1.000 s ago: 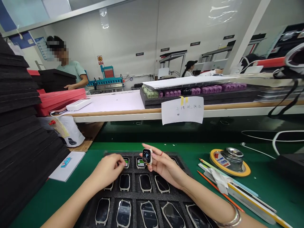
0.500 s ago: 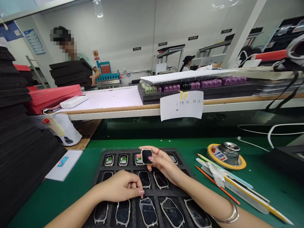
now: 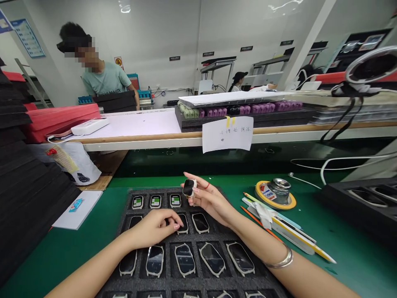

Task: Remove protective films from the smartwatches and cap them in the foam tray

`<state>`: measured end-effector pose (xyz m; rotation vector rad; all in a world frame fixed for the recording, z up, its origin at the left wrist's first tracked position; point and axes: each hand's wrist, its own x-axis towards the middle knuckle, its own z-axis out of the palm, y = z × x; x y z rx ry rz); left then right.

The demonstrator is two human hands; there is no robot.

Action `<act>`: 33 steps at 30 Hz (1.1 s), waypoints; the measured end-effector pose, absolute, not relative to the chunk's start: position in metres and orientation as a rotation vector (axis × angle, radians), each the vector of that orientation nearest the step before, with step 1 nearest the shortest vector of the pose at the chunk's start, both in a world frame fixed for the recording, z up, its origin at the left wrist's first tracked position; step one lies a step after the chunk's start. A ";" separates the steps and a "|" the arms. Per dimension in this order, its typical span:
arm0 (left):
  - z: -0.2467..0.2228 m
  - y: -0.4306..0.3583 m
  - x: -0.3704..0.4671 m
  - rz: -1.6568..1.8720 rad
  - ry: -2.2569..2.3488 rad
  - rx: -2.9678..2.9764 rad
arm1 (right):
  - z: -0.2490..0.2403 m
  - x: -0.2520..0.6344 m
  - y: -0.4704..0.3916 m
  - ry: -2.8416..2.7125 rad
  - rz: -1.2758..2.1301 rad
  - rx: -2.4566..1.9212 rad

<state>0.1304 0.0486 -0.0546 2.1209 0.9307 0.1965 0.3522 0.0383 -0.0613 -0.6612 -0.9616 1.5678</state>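
Note:
My right hand (image 3: 214, 203) is closed on a square smartwatch (image 3: 189, 187) with a dark screen and pale case, held up above the back of a black foam tray (image 3: 167, 285). No strap shows on it. Over the tray's second row, my left hand (image 3: 158, 227) has its fingers curled, with thumb and index tips close together and nothing visible in them. Those tips are next to a dark-screened watch (image 3: 183, 224); whether they touch it I cannot tell. Along the back row, a watch (image 3: 175, 200) and two others show green-and-white screens. Several dark watches lie in the nearer slots.
Right of the tray lie a yellow-rimmed tape roll with a glass jar (image 3: 276, 193), pens and tweezer-like tools (image 3: 279, 223). A second foam tray (image 3: 369, 198) stands far right. Black foam stacks (image 3: 27, 207) rise at left. A shelf (image 3: 149, 142) spans the back; a person stands behind it.
My right hand has lifted the watch up from the tray and turned it. My left hand has shifted slightly up and left in view. The co-worker behind has lowered the foam stack.

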 end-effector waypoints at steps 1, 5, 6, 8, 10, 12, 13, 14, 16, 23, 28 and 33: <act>-0.055 0.049 0.133 0.239 0.948 2.155 | -0.062 0.355 0.037 -0.951 1.569 -0.674; -0.056 0.050 0.157 0.303 0.974 2.310 | -0.069 0.365 0.034 -0.890 1.539 -0.711; -0.056 0.050 0.165 0.300 0.979 2.340 | -0.072 0.366 0.034 -0.879 1.528 -0.713; -0.056 0.048 0.183 0.303 0.993 2.381 | -0.077 0.368 0.034 -0.866 1.512 -0.712; -0.058 0.045 0.198 0.323 1.004 2.398 | -0.080 0.369 0.034 -0.857 1.499 -0.709; -0.061 0.043 0.208 0.345 1.001 2.396 | -0.081 0.369 0.034 -0.852 1.492 -0.703; -0.063 0.041 0.210 0.356 0.995 2.393 | -0.081 0.369 0.034 -0.851 1.493 -0.699; -0.066 0.040 0.211 0.366 0.987 2.390 | -0.080 0.370 0.034 -0.851 1.497 -0.694; -0.069 0.038 0.208 0.391 0.976 2.382 | -0.079 0.369 0.034 -0.852 1.512 -0.682; -0.068 0.040 0.196 0.382 0.932 2.361 | -0.078 0.368 0.032 -0.875 1.541 -0.634; -0.062 0.039 0.196 0.342 0.881 2.415 | -0.079 0.368 0.032 -0.891 1.555 -0.620; -0.061 0.036 0.196 0.343 0.898 2.425 | -0.081 0.368 0.034 -0.893 1.557 -0.621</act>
